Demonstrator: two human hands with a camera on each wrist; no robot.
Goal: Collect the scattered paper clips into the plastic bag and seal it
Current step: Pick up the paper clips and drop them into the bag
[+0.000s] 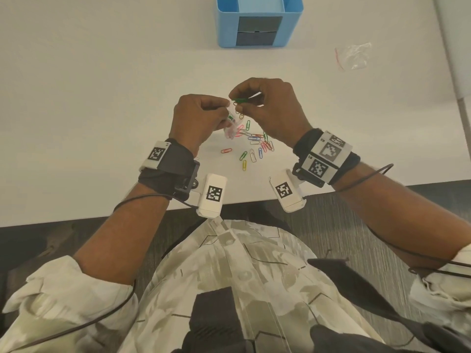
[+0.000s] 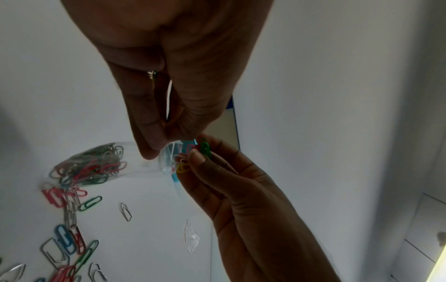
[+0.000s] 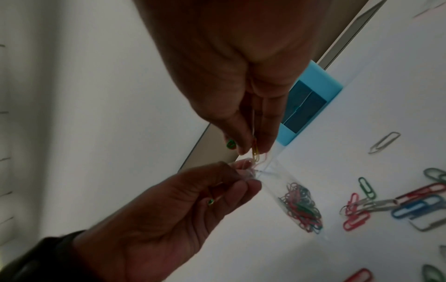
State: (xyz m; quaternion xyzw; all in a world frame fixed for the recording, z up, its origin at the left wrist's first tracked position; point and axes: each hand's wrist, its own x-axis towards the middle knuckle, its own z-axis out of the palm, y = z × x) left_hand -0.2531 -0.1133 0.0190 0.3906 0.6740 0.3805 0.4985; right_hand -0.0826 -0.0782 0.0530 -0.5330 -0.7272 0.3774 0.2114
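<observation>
Nearest you, by the table's (image 1: 76, 123) front edge, loose clips (image 1: 251, 149) are lying scattered between your wrists, well below both hands.

Above them your left hand (image 1: 197, 119) is pinching the bag (image 3: 284, 190) by its mouth, fingers curled on the plastic; the bag is hanging down toward the table with a clump of clips already gathered at its bottom. Your right hand (image 1: 270, 108) is pinching a small bunch of clips (image 2: 193, 156), a green one showing on top, with thumb and fingertips closed on them. That bunch is sitting right at the bag's mouth, just to the right of your left fingers. The right hand is the one feeding, so the move turns on pointing the clips' long axis down along the bag. How wide the mouth is standing open, I cannot tell.

Farther off, a second small bag (image 1: 354, 56) is lying toward the far right corner, and a blue organizer (image 1: 260, 20) is standing at the far edge.
</observation>
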